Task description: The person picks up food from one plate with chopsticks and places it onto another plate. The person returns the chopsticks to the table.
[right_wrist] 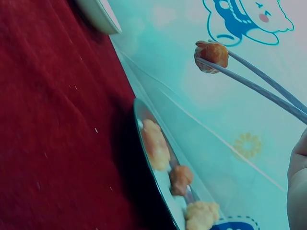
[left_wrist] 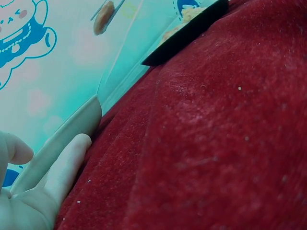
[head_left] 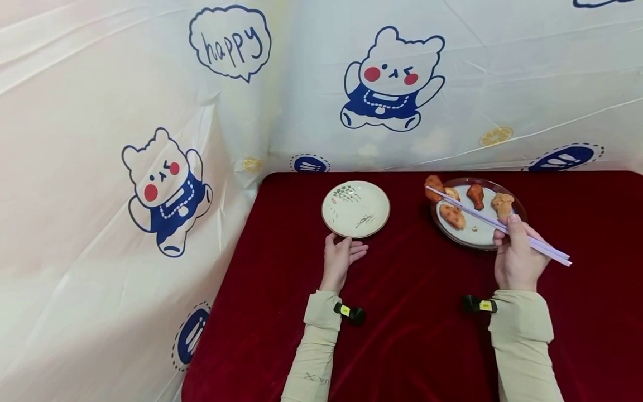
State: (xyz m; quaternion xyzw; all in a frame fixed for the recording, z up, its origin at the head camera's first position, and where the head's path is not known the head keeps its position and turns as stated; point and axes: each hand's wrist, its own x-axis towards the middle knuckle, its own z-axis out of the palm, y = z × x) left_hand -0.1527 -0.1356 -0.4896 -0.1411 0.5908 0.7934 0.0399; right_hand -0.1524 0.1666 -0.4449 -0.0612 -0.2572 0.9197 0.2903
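Note:
Lilac chopsticks (head_left: 545,249) are gripped in my right hand (head_left: 519,259), pointing up and left. Their tips pinch a browned piece of fried chicken (right_wrist: 211,56), raised above the left rim of the dark-edged plate (head_left: 454,237). On that plate lie a pale golden piece (head_left: 502,204), a small drumstick (head_left: 475,196) and other fried pieces (head_left: 453,216). My left hand (head_left: 341,259) is at the near rim of a cream plate (head_left: 355,215) with a painted plant design. Its fingers (left_wrist: 72,155) stretch out beside the rim, loosely extended.
A dark red velvet cloth (head_left: 402,312) covers the table. Behind and to the left hangs a pale curtain (head_left: 301,100) printed with cartoon bears, meeting the table's far edge. A black strap (head_left: 354,314) is around each wrist.

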